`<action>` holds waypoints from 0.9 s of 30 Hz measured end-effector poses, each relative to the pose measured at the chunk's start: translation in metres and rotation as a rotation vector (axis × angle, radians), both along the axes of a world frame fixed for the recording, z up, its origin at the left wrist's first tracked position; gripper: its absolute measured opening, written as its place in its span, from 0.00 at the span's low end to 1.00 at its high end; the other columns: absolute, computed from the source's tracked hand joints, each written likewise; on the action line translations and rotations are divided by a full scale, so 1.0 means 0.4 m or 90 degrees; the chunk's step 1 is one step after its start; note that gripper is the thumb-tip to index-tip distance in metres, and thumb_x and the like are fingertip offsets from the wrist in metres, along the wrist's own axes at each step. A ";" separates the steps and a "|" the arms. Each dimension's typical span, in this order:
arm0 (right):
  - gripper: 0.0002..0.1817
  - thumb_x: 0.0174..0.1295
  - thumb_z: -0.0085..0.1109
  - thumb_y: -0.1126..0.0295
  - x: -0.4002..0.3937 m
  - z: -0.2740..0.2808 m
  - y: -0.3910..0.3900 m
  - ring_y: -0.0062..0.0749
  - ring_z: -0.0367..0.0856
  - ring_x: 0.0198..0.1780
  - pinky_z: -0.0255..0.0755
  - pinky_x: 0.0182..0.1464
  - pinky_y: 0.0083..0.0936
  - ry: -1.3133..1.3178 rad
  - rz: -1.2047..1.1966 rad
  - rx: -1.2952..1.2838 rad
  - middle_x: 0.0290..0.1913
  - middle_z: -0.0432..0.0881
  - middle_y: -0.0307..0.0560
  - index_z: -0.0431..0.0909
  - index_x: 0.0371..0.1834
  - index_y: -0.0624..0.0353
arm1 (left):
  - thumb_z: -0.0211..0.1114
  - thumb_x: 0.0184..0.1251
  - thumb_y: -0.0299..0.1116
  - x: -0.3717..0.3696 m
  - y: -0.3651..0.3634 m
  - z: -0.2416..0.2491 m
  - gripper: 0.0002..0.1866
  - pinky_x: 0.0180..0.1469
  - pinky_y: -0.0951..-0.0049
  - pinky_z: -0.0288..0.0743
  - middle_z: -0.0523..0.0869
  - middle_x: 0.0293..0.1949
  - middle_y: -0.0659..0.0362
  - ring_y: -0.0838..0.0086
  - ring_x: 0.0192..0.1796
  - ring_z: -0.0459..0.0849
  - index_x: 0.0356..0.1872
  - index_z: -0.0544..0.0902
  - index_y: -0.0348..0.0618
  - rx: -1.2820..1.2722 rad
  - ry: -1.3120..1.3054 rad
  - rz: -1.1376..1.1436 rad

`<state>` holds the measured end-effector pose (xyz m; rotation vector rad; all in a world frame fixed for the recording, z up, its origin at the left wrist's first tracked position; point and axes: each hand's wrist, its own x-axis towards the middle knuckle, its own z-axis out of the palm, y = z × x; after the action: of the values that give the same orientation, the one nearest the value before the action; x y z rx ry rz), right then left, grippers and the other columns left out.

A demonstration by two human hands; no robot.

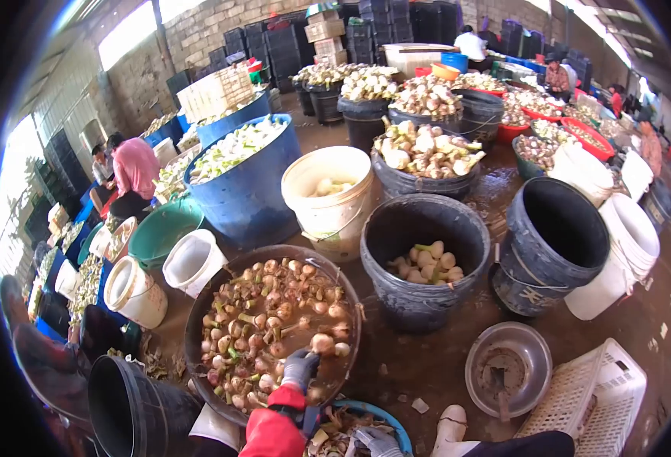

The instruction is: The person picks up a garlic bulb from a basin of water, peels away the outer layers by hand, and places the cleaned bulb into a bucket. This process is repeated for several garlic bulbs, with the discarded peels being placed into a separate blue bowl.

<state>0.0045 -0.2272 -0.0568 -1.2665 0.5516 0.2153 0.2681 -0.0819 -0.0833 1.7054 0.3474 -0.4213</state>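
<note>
My left hand (pixel 300 369), in a grey glove with a red sleeve, reaches into a wide round tub (pixel 195 335) of garlic bulbs in brown water. Its fingers are at a large pale bulb (pixel 322 343) near the tub's right side. Low in the view, my right hand (pixel 378 440), also gloved in grey, is over a blue-rimmed basin (pixel 396 428) of peelings and stalks; what its fingers hold, if anything, is too small to make out.
A black bucket (pixel 427 301) with several bulbs stands beyond the tub, beside an empty black bucket (pixel 530 289). A metal bowl (pixel 531 396) and white crate (pixel 625 404) lie right. A person in pink (pixel 134 167) sits at left.
</note>
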 end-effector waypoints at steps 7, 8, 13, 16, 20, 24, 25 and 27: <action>0.17 0.64 0.44 0.71 0.019 0.209 -0.022 0.46 0.70 0.62 0.65 0.62 0.40 -0.009 -0.185 0.389 0.62 0.73 0.50 0.76 0.55 0.54 | 0.73 0.52 0.29 -0.344 0.026 0.328 0.17 0.34 0.81 0.78 0.85 0.32 0.59 0.80 0.31 0.83 0.42 0.81 0.32 -0.078 -0.055 -0.103; 0.17 0.64 0.45 0.71 0.022 0.209 -0.020 0.46 0.70 0.62 0.65 0.62 0.40 -0.012 -0.169 0.370 0.62 0.73 0.50 0.76 0.55 0.54 | 0.72 0.54 0.29 -0.380 0.070 0.287 0.20 0.37 0.78 0.80 0.85 0.38 0.55 0.76 0.36 0.84 0.47 0.79 0.32 -0.047 -0.006 -0.168; 0.17 0.63 0.46 0.70 -0.027 0.143 -0.007 0.46 0.70 0.62 0.65 0.61 0.40 -0.139 0.049 0.167 0.62 0.73 0.50 0.77 0.54 0.53 | 0.67 0.63 0.32 -0.623 0.001 0.424 0.24 0.52 0.71 0.75 0.78 0.55 0.56 0.72 0.50 0.79 0.60 0.75 0.37 -0.197 0.017 -0.035; 0.17 0.63 0.47 0.69 -0.050 0.113 0.002 0.47 0.71 0.61 0.65 0.61 0.40 -0.188 0.142 0.056 0.61 0.73 0.50 0.77 0.53 0.52 | 0.73 0.56 0.33 -0.696 0.037 0.239 0.32 0.57 0.69 0.71 0.77 0.56 0.49 0.64 0.55 0.77 0.61 0.71 0.34 0.212 -0.430 -0.231; 0.16 0.62 0.48 0.68 -0.074 0.063 0.023 0.47 0.71 0.61 0.65 0.61 0.41 -0.230 0.216 -0.063 0.61 0.74 0.50 0.77 0.53 0.52 | 0.77 0.50 0.34 -0.730 0.024 0.255 0.37 0.54 0.69 0.74 0.78 0.52 0.48 0.64 0.51 0.79 0.62 0.71 0.33 -0.006 -0.189 -0.022; 0.17 0.59 0.51 0.68 -0.071 -0.022 0.051 0.48 0.71 0.59 0.63 0.62 0.41 -0.437 0.210 -0.368 0.59 0.75 0.51 0.78 0.51 0.52 | 0.76 0.48 0.37 -0.732 0.066 0.215 0.35 0.46 0.63 0.76 0.80 0.43 0.47 0.59 0.43 0.79 0.60 0.74 0.41 0.388 -0.398 -0.167; 0.16 0.59 0.51 0.68 -0.074 -0.031 0.056 0.48 0.71 0.59 0.63 0.62 0.41 -0.437 0.211 -0.487 0.58 0.75 0.51 0.78 0.51 0.53 | 0.75 0.47 0.37 -0.735 0.055 0.232 0.34 0.47 0.60 0.75 0.80 0.44 0.45 0.55 0.44 0.79 0.59 0.75 0.42 0.427 -0.498 -0.188; 0.15 0.61 0.50 0.69 -0.085 -0.014 0.063 0.47 0.72 0.58 0.63 0.62 0.40 -0.351 0.169 -0.487 0.56 0.76 0.52 0.78 0.50 0.55 | 0.71 0.48 0.37 -0.746 0.031 0.237 0.30 0.49 0.54 0.73 0.80 0.44 0.44 0.48 0.47 0.77 0.57 0.77 0.44 0.439 -0.591 -0.187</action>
<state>-0.0295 -0.2020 -0.0623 -2.0516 -0.0399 -0.1508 -0.0305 -0.0693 0.0115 2.4198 -0.5039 0.3576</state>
